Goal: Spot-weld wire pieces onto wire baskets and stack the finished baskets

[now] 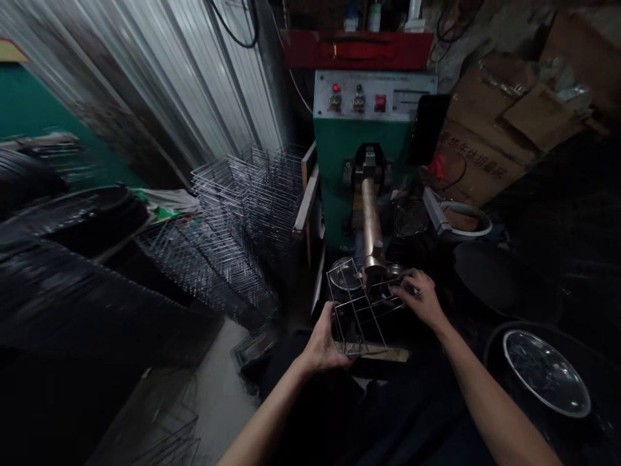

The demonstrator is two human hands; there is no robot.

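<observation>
A small wire basket frame (358, 309) rests under the copper arm (371, 226) of a green welding machine (361, 155). My left hand (324, 340) grips the frame's near left edge. My right hand (421, 296) holds its right side, fingers curled on the wire by the copper tip. A wooden block (388, 353) lies beneath the frame.
Stacks of finished wire baskets (242, 213) stand at the left against a corrugated metal wall (160, 77). A round metal dish (546, 380) sits at the lower right. Cardboard boxes (499, 123) pile up behind on the right. A small fan (410, 217) is beside the machine.
</observation>
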